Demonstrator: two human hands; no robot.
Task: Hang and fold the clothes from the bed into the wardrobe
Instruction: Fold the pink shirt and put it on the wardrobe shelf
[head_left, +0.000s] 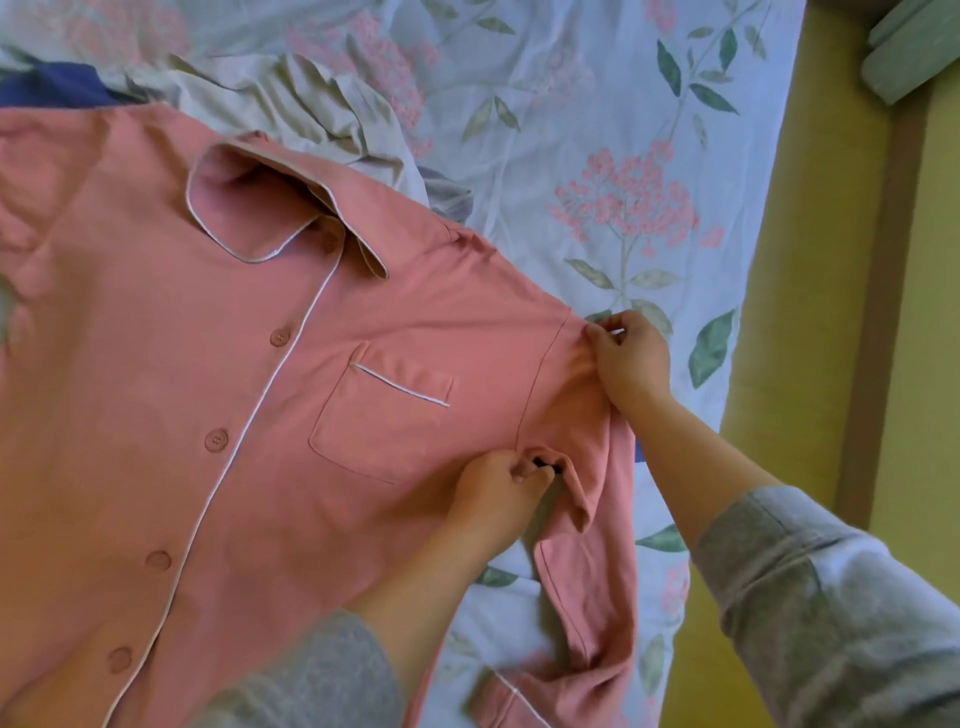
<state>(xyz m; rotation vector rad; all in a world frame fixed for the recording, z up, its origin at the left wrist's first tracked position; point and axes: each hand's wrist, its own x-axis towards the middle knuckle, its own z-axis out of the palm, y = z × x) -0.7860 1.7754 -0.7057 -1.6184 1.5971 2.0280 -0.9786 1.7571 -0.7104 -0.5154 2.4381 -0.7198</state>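
Head view: we look down on a pink shirt (234, 415) with white piping, spread front up and buttoned on a bed (597, 156) covered by a pale blue sheet printed with pink flowers and green leaves. The collar points up and left, and the chest pocket sits near the middle.

The right hand (631, 358) is at the top of the shoulder seam, its fingers (605, 332) closed in a pinch on the shirt's cloth. The left hand (493, 488) is lower on the same seam, at the underarm, with its fingers (524, 470) curled and pinching a fold of shirt there. The sleeve (597, 571) trails from between the hands toward the bottom edge, with its cuff crumpled.

We judge the step in hand to be folding: the hands mark the line where the sleeve will turn. The next move seems to call for lifting the sleeve and laying it across the front, keeping the seam straight and the cloth smooth.

Beyond the collar lie a crumpled beige garment (311, 98) and, partly hidden, a blue garment (52, 88). Right of the bed runs a yellow-green floor (930, 364), with a pale green object (909, 52) in the top corner that we cannot identify. The wardrobe is out of sight.
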